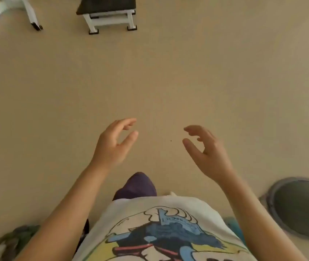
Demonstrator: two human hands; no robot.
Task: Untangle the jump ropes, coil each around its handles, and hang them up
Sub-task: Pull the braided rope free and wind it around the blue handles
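A smooth, matt beige floor [168, 76] carries a far bench [108, 14] with white painted metal frame and matt black padding; near right, a dull grey rubbery dome [300, 208]; printed cloth T-shirt [161, 228].

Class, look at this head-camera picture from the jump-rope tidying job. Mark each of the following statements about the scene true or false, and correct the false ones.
1. Both hands hold nothing. True: the left hand and the right hand hover over the floor with loosely curled fingers.
2. A jump rope lies on the floor between the hands. False: no rope is in view.
3. A bench with a dark top and white legs stands at the far edge of the view. True.
4. The grey dome-shaped object lies to the person's left. False: it lies to their right.
5. The person wears a plain black shirt. False: the shirt is white with a coloured print.
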